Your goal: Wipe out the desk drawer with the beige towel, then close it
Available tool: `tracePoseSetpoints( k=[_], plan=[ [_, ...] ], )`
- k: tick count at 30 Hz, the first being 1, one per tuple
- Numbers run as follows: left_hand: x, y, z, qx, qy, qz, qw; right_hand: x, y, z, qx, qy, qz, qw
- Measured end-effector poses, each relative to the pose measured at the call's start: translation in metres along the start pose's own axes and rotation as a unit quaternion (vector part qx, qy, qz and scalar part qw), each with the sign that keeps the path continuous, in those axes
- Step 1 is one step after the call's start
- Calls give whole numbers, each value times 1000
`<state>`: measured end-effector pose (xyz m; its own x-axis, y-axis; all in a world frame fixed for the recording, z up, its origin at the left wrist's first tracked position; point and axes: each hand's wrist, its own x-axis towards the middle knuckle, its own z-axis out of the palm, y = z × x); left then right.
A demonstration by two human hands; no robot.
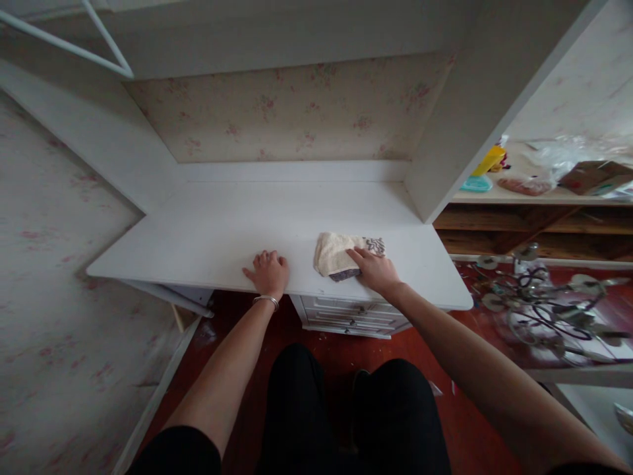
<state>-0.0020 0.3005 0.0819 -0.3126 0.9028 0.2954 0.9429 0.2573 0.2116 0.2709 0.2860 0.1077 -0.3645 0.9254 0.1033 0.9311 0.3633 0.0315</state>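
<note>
A cream cloth [336, 254] with a grey patterned end lies crumpled on the white desk top [222, 224], near its front edge. My right hand [376, 269] rests on the cloth's right side, fingers pressed flat onto it. My left hand [268, 272] lies palm down on the bare desk a little left of the cloth, fingers curled at the front edge; a silver bangle [267, 300] circles that wrist.
White side panels and a floral-papered back wall [297, 112] box in the desk. A drawer unit [351, 316] sits under the desk's right half. At the right, a wooden shelf [534, 198] holds bags and boxes, and a metal chandelier [539, 297] lies on the red floor.
</note>
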Motion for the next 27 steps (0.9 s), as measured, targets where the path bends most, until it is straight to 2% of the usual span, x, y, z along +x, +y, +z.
tracePoseSetpoints(
  k=[7,11,14,17,19,21,23,24,26,27],
  plan=[
    [-1,-3,2,-26,14,-3,1000,-60,40,21,43,53,91,993],
    [-5,-10,2,-78,20,23,996,-76,42,30,91,111,139,980],
    [-30,-15,-2,-144,26,76,986,-78,35,33,99,130,174,971],
    [-82,-12,-3,-231,6,123,965,-77,33,32,106,126,175,971],
    [-124,0,3,-306,-62,149,938,-77,33,32,109,129,173,970],
    [-158,17,16,-386,-164,127,899,-78,34,33,110,136,176,969],
    [-179,40,35,-445,-276,34,851,-78,35,35,109,145,175,968],
    [-184,51,44,-471,-332,-27,817,-78,36,36,107,151,172,968],
    [-185,74,62,-503,-424,-139,740,-78,37,39,105,165,164,967],
    [-182,84,69,-510,-452,-176,711,-78,38,40,104,173,159,966]
  ],
)
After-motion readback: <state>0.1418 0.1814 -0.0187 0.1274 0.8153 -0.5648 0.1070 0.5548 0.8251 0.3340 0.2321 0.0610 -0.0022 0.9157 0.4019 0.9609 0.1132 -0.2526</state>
